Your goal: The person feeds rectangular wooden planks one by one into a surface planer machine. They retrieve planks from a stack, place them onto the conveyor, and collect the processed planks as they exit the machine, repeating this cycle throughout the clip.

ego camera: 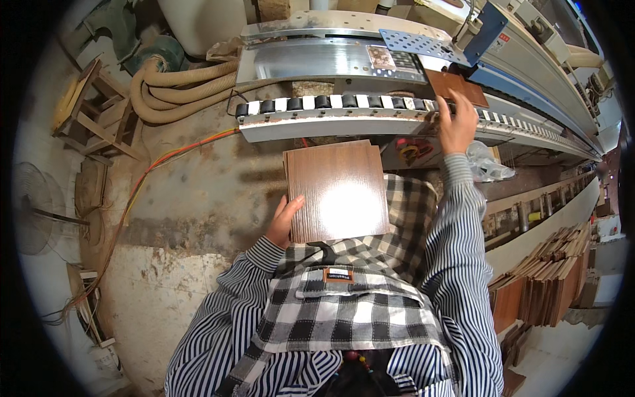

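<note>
My left hand (pixel 284 222) grips the left edge of a small stack of wood-grain panels (pixel 325 171), thumb on top. The panels are held in front of my apron (pixel 347 317), and a bright glare covers part of the top one. My right hand (pixel 457 124) reaches forward over the roller rail (pixel 337 116) of a machine, fingers apart. Its fingertips are at the near edge of a reddish-brown panel (pixel 454 87). That panel lies between the rail and the machine's bed, its far end by a blue perforated guard plate (pixel 421 45).
A metal infeed table (pixel 302 62) stands ahead. Ribbed hoses (pixel 168 97) and a wooden stool (pixel 99 111) are at the left, with cables (pixel 149 171) on the floor. To the right are a clear plastic bag (pixel 483 161) and stacked panels (pixel 550 283). A fan (pixel 32 208) stands far left.
</note>
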Available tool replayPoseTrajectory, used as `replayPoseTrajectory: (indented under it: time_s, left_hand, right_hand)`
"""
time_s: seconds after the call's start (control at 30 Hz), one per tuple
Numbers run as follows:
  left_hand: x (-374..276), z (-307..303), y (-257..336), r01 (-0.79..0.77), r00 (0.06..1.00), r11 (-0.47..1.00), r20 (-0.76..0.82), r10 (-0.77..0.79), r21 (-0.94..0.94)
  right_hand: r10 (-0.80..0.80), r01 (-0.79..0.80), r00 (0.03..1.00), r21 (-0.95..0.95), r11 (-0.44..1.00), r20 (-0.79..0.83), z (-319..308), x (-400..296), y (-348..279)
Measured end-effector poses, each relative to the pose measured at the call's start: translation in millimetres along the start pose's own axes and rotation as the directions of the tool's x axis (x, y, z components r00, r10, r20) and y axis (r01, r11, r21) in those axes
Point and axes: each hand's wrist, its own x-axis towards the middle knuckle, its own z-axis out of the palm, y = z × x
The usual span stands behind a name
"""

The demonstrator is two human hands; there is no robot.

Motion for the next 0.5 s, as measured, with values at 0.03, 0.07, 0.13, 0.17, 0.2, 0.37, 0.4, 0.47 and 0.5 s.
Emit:
replayPoseTrajectory:
  time_s: [0.03,0.07,0.13,0.17,0.2,0.37,0.4,0.47,0.5]
  left_hand:
    - [3,-5,-2,-0.002,1.0,1.0,-0.005,0.002,-0.004]
    - [6,-9,-6,-0.002,1.0,1.0,-0.005,0.002,-0.014]
    - [6,-11,-7,0.023,1.0,0.999,-0.009,-0.023,-0.029]
    - [2,-6,-1,0.039,0.999,0.999,-0.014,-0.04,-0.033]
    - [3,-2,4,0.064,0.998,0.997,-0.007,-0.064,-0.033]
    - [-1,4,15,0.0,0.999,0.99,0.041,-0.006,0.141]
    - [-4,6,19,-0.035,0.997,0.981,0.074,0.022,0.192]
    - [-13,8,16,-0.184,0.98,0.943,0.132,0.152,0.279]
    - [-22,18,23,-0.261,0.958,0.921,0.198,0.209,0.29]
  right_hand:
    - [0.172,-0.197,0.976,0.207,0.958,0.133,-10,-17,-6]
    - [0.299,-0.397,0.907,0.367,0.841,0.295,-23,-39,-11]
    - [0.181,-0.764,0.532,0.377,0.524,0.827,-49,-89,-38]
    - [0.095,-0.841,0.369,0.288,0.459,0.924,-57,-119,-47]
    - [0.094,-0.888,0.329,0.274,0.369,0.94,-60,-150,-57]
    - [-0.004,-0.989,0.15,0.15,-0.002,0.989,-70,-178,-94]
    - [-0.021,-0.985,0.173,0.173,0.009,0.985,-71,-185,-90]
    - [-0.045,-0.965,0.261,0.262,0.027,0.964,-74,-204,-81]
    - [-0.075,-0.945,0.326,0.327,0.0,0.943,-76,-213,-78]
